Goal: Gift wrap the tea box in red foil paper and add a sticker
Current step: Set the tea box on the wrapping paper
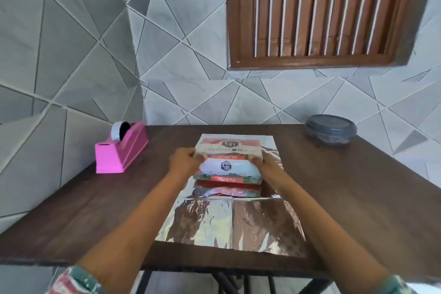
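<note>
A single wide-angle view, worn on the person's head, looks forward and down across the bench (90, 217) toward the tiled wall (191, 93) at 12 o'clock. It sits close. The left hand (185, 162) and right hand (265, 164) reach in from 6 o'clock to mid-frame. A shuttered window (322, 12) fills 1 o'clock.

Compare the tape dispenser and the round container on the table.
The tape dispenser is bright pink and blocky; the container is dark grey and round. The dispenser sits at the table's left edge, the container at its far right. Both stand on the table, off the foil sheet.
</note>
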Tool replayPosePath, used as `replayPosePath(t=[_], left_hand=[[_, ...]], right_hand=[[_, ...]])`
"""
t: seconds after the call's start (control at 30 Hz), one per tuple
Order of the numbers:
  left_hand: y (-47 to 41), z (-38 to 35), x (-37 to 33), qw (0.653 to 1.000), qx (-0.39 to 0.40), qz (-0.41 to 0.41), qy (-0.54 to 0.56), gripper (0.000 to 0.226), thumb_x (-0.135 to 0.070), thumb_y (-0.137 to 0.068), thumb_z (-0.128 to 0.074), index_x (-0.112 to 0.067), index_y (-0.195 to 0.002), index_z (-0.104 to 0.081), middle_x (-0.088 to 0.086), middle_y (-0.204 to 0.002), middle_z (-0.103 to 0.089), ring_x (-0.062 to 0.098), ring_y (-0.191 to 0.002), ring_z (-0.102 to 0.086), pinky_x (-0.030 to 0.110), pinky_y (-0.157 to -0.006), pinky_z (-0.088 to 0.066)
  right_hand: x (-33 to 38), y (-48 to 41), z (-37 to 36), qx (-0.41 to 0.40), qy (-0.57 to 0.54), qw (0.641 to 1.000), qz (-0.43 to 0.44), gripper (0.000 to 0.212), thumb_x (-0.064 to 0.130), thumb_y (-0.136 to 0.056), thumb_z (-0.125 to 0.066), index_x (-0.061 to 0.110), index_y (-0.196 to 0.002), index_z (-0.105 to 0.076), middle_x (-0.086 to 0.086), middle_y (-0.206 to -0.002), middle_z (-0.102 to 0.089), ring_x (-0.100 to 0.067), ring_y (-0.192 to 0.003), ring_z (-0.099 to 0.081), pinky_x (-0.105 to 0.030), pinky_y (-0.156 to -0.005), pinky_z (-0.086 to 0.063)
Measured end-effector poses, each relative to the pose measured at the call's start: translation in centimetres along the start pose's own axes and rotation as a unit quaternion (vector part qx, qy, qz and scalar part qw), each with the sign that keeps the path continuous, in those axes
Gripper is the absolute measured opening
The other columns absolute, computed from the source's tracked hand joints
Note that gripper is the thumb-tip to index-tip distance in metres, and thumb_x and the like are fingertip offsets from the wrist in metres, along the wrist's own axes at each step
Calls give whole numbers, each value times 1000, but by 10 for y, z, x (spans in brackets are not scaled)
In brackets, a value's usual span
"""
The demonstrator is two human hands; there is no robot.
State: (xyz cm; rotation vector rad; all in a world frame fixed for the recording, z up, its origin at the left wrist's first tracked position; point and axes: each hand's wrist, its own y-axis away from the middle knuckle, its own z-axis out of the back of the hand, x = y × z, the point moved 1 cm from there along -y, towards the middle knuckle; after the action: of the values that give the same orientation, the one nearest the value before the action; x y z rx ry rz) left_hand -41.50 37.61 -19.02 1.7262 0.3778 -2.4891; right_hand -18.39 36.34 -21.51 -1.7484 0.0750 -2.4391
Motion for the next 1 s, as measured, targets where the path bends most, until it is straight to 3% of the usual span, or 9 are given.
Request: replayPosePath(t=[0.07, 0.17, 0.23, 0.33, 0.4, 0.47, 0.6, 0.73, 1.0], left_hand=[[-1, 0, 4, 1000, 0, -7, 7, 12, -19, -82, -71, -10, -85, -64, 11, -86, -58, 20, -73, -54, 50, -80, -54], [0, -2, 10, 1000, 17, 11, 18, 35, -23, -80, -73, -4, -109, -65, 12, -108, -64, 20, -82, -63, 34, -72, -59], [1, 0, 12, 999, 34, 25, 25, 44, -27, -81, -72, -9, -119, -62, 12, -117, -63, 22, -93, -64, 33, -70, -58], [6, 10, 10, 997, 69, 40, 13, 44, -33, -86, -66, -15, -125, -58, 6, -121, -61, 25, -109, -57, 29, -68, -51], [11, 18, 12, 995, 94, 32, 0, 44, -34, -87, -63, -16, -127, -57, 3, -125, -59, 23, -113, -55, 32, -80, -48], [17, 23, 17, 994, 109, 11, -19, 40, -35, -87, -63, -18, -124, -61, 1, -122, -62, 19, -110, -57, 31, -86, -48], [25, 22, 24, 995, 98, -28, -22, 32, -37, -88, -61, -21, -115, -66, -3, -114, -66, 13, -104, -61, 23, -78, -42], [25, 16, 20, 997, 46, -36, -58, 33, -34, -91, -57, -16, -117, -66, -1, -110, -67, 11, -93, -59, 15, -64, -41], [25, 13, 21, 992, 36, -46, -116, 33, -37, -92, -54, -20, -118, -65, 3, -113, -68, 17, -92, -61, 26, -77, -45]], right_hand=[[5, 3, -3, 5, 10, 1000, 5, 61, 61, -83, -47, 25, -132, -43, 1, -131, -56, -22, -116, -56, -48, -101, -44], [10, 7, -3, 5, 8, 1000, 2, 43, 41, -97, -42, 19, -134, -41, -3, -135, -52, -23, -119, -54, -44, -104, -41], [12, 13, -3, 15, 19, 1000, 9, 57, 57, -91, -42, 20, -134, -40, -3, -135, -52, -23, -118, -54, -46, -104, -41], [11, 15, 0, 24, 48, 998, 33, 101, 92, -58, -35, 24, -133, -42, 2, -134, -53, -20, -119, -53, -44, -105, -39], [17, 22, 0, 23, 65, 997, 40, 87, 83, -72, -35, 24, -135, -40, 3, -138, -48, -20, -123, -49, -38, -107, -35], [17, 26, 0, 26, 56, 998, 23, 60, 60, -91, -36, 23, -137, -36, 3, -139, -45, -17, -123, -46, -32, -104, -32], [3, 19, 1, 14, 54, 998, 1, 59, 60, -91, -36, 28, -140, -31, 2, -141, -46, -21, -121, -52, -43, -106, -39], [1, 16, 0, 11, 65, 998, 1, 55, 57, -93, -35, 28, -140, -31, 2, -141, -46, -22, -123, -51, -45, -106, -39], [3, 20, -2, -17, 82, 996, 19, 53, 52, -94, -34, 24, -140, -33, 4, -135, -49, -20, -118, -53, -35, -100, -40]])
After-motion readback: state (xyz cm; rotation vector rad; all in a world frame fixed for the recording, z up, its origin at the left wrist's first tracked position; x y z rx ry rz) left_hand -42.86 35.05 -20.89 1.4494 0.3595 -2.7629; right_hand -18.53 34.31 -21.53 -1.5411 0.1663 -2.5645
